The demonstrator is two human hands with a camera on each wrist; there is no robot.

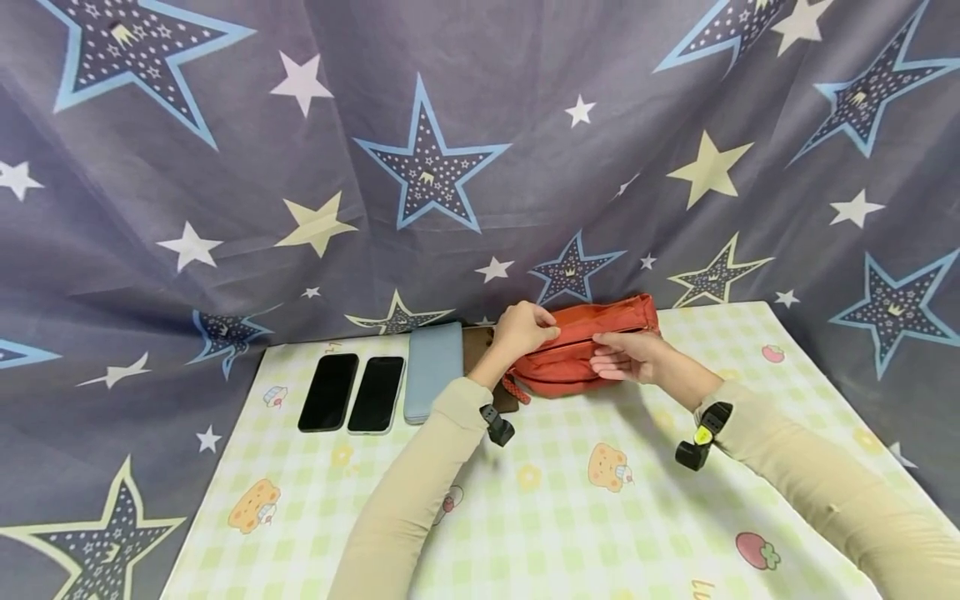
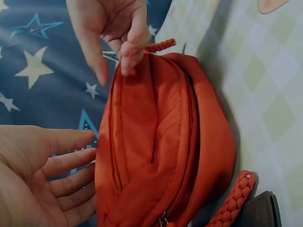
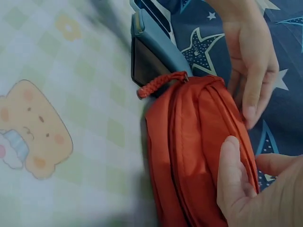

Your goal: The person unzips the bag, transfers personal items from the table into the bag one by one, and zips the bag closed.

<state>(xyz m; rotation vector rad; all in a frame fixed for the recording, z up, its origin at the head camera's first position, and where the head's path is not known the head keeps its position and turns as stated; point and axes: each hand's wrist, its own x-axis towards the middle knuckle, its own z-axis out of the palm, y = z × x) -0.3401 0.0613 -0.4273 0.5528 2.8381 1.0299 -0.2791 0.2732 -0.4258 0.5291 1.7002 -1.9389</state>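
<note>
An orange-red zip bag (image 1: 562, 382) with braided zipper pulls (image 2: 234, 201) lies near the back edge of the table, against the curtain. At its back left side is my left hand (image 1: 522, 331), its fingers extended with the tips right at the fabric (image 2: 47, 177). Over the bag's right front hovers my right hand (image 1: 628, 356), fingers loosely extended and thumb apart. In the right wrist view, the right hand's thumb (image 3: 230, 158) overlaps the bag's upper face. Neither hand grips anything. The zippers on the side facing up look closed in the left wrist view.
Left of the bag lie a brown wallet-like item (image 1: 506, 402), partly covered, a light blue zip wallet (image 1: 435, 371) and two dark-screened phones, one black (image 1: 328, 392) and one white-edged (image 1: 377, 394). A starry curtain (image 1: 465, 267) rises behind the checked tablecloth (image 1: 555, 542).
</note>
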